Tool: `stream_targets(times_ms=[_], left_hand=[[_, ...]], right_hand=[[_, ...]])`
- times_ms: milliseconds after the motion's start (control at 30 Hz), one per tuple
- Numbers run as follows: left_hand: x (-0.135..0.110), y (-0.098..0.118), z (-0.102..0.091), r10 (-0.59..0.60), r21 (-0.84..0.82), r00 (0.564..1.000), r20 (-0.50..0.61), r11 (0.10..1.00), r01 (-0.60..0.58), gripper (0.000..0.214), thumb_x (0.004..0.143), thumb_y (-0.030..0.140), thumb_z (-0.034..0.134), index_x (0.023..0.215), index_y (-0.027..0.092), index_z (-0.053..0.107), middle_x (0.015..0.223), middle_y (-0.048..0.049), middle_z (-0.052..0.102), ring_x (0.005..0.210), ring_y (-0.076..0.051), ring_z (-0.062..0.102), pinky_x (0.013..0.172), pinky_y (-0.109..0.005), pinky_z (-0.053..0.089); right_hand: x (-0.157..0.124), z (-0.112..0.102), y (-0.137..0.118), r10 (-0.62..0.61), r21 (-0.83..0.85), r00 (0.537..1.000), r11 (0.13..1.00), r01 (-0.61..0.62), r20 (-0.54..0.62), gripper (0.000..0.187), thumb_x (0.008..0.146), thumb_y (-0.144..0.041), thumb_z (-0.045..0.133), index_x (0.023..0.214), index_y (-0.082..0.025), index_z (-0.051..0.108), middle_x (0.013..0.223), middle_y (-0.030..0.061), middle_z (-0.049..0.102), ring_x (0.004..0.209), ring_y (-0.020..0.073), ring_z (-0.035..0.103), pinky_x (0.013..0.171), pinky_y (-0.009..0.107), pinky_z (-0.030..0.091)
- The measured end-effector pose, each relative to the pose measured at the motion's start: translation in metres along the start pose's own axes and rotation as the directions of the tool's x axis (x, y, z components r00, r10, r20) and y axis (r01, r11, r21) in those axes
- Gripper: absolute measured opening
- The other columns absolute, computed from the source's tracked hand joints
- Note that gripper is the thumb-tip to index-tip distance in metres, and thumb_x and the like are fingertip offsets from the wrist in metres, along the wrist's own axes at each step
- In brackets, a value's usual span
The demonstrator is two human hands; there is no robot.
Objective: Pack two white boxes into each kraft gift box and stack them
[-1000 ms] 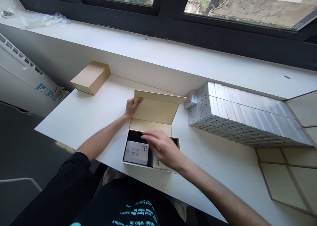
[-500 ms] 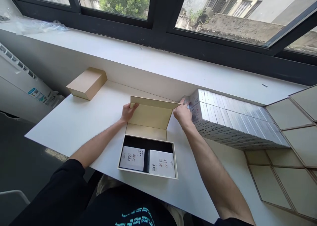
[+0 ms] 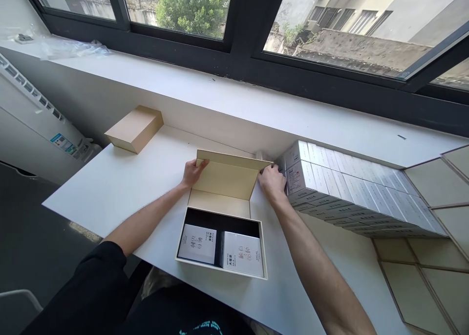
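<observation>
In front of me stands an open cream gift box (image 3: 264, 256) with a black insert, its hinged lid (image 3: 227, 178) raised and leaning back. Two small white printed cartons sit in the insert: a left carton (image 3: 198, 243) and a right carton (image 3: 242, 253). My left hand (image 3: 194, 172) is closed on the lid's left edge, thumb on the inner side. At the lid's upper right corner, my right hand (image 3: 273, 181) has its fingers curled round the edge. Some of those fingertips are hidden behind the hand, close beside the stacked cartons.
Rows of stacked white cartons (image 3: 337, 178) fill the right rear of the white table (image 3: 146, 178). A closed beige box (image 3: 134, 129) lies at the back left. Behind runs a windowsill (image 3: 205, 95) with clear plastic wrap (image 3: 73, 49). Beige-panelled boxes (image 3: 421, 281) stand at the right.
My view has shifted slightly, so everything sits a little lower in the picture. The right hand's fingers have curled closer round the lid's corner; the left hand keeps its hold.
</observation>
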State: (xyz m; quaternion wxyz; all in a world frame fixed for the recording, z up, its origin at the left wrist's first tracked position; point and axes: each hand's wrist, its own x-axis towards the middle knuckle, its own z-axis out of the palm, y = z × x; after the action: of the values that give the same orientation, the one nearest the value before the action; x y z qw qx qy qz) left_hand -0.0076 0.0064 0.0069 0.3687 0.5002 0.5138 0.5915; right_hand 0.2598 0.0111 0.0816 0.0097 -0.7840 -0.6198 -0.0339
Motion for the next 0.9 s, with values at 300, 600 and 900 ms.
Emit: stream_targets(times_ms=[300,600,900], left_hand=[[0.002,0.006,-0.002,-0.002,-0.027,1.000,-0.015,1.000,0.001,0.066,0.068,0.071,0.068,0.051,0.019,0.031,0.053,0.0052,0.025,0.055,-0.008,0.022,0.050,-0.025,0.017],[0.004,0.003,-0.005,0.025,-0.034,1.000,-0.015,0.999,-0.026,0.064,0.071,0.069,0.069,0.052,0.019,0.034,0.053,0.0046,0.027,0.055,-0.008,0.024,0.050,-0.026,0.018],[0.005,0.007,-0.007,0.057,-0.038,0.998,-0.023,0.998,-0.058,0.065,0.069,0.070,0.069,0.052,0.019,0.033,0.053,0.0045,0.027,0.056,-0.008,0.023,0.050,-0.026,0.018]], right_hand=[[-0.033,-0.008,0.011,-0.087,0.142,0.981,0.983,0.113,-0.176,0.045,0.095,-0.025,0.049,0.139,-0.017,0.052,0.136,0.0150,0.059,0.107,0.0280,0.066,0.086,0.037,0.053],[-0.133,-0.058,0.043,-0.063,0.442,0.804,0.808,0.389,-0.592,0.052,0.091,-0.031,0.064,0.142,-0.026,0.054,0.128,0.0103,0.066,0.094,0.0261,0.070,0.078,0.041,0.060],[-0.191,-0.039,-0.008,-0.876,0.222,0.458,0.421,0.879,-0.152,0.068,0.082,0.004,0.048,0.144,-0.022,0.049,0.147,0.0182,0.048,0.124,0.0302,0.056,0.094,0.047,0.055]])
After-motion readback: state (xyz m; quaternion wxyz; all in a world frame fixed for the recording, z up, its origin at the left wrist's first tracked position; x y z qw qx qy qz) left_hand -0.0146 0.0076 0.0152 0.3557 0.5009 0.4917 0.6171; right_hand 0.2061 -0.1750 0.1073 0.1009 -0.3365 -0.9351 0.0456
